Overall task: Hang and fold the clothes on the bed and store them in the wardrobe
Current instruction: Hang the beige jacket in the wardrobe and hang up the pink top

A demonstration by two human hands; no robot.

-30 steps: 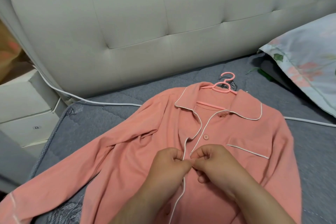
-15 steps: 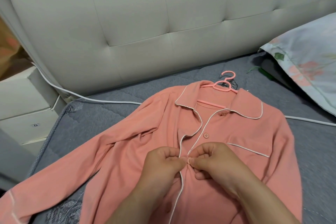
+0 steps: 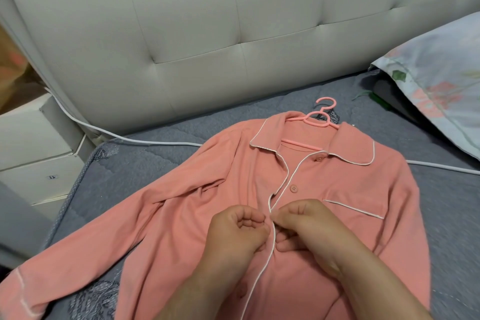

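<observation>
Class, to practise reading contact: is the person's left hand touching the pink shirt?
Touching. The head view shows the left hand pinching the pink shirt's white-piped front edge, beside the right hand.

Both hands meet at the middle of the view, knuckles up and fingertips turned toward each other, almost touching. The left hand (image 3: 237, 228) is curled into a loose fist, its thumb and forefinger pinching the piped front edge of the pyjama shirt (image 3: 181, 215). The right hand (image 3: 304, 226) mirrors it, fingers bent under and thumb tucked below, pinching the opposite front edge. The left forearm (image 3: 207, 288) and right forearm (image 3: 368, 283) rise bare from the lower edge of the view, converging toward the hands with both wrists bent slightly inward.
</observation>
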